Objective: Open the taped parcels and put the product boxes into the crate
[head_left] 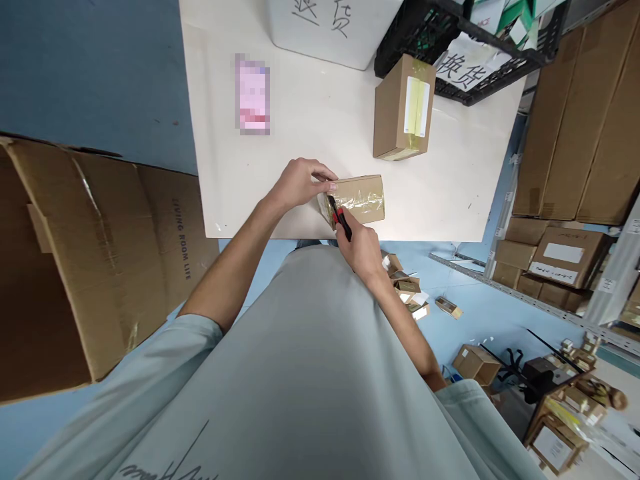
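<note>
A small cardboard box [367, 200] with shiny clear tape across its top lies at the front edge of the white table [300, 120]. My left hand [303, 181] holds the box's left end, thumb on top and fingers at its far corner. In my right hand [361, 248] is a red and black utility knife [342, 220], gripped by its handle. The knife's front end meets the taped left end of the box. How far its blade reaches out cannot be made out.
A taller taped carton [390, 120] stands behind, to the right. Further back are a white bin [330, 40] and a black crate [420, 33]. A blurred pink item [253, 93] lies at left. A large open carton [130, 247] flanks the table; shelves [575, 260] stand right.
</note>
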The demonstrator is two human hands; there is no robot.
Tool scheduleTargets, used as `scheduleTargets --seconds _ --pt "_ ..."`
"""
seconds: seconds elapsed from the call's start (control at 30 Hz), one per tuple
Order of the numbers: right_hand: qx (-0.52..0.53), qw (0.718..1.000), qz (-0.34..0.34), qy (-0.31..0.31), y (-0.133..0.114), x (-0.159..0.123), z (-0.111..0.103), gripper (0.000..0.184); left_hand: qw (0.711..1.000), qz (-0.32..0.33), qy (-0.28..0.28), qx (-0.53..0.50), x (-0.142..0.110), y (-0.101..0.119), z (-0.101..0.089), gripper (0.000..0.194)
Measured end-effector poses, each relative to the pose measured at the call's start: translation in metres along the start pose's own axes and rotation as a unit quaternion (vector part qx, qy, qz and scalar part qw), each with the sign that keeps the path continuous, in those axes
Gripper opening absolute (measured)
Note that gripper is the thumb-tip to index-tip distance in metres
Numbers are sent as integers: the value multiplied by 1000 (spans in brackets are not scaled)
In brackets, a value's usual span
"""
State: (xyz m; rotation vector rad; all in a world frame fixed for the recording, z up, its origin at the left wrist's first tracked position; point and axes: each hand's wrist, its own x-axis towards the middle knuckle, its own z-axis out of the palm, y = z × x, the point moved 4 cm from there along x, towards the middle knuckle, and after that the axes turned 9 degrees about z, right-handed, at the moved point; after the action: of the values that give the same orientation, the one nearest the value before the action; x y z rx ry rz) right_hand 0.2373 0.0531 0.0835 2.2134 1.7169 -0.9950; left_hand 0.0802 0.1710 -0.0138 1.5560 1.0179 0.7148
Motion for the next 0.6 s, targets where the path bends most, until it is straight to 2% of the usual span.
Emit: scheduleTargets --seconds 0.3,0.6 --pt "-90 995 43 -24 -16 -5 -1 61 1000 -4 1 -4 0 0 0 20" --pt "-224 969 86 -66 -45 -8 -2 64 1000 -26 13 -10 -2 -1 -1 19"
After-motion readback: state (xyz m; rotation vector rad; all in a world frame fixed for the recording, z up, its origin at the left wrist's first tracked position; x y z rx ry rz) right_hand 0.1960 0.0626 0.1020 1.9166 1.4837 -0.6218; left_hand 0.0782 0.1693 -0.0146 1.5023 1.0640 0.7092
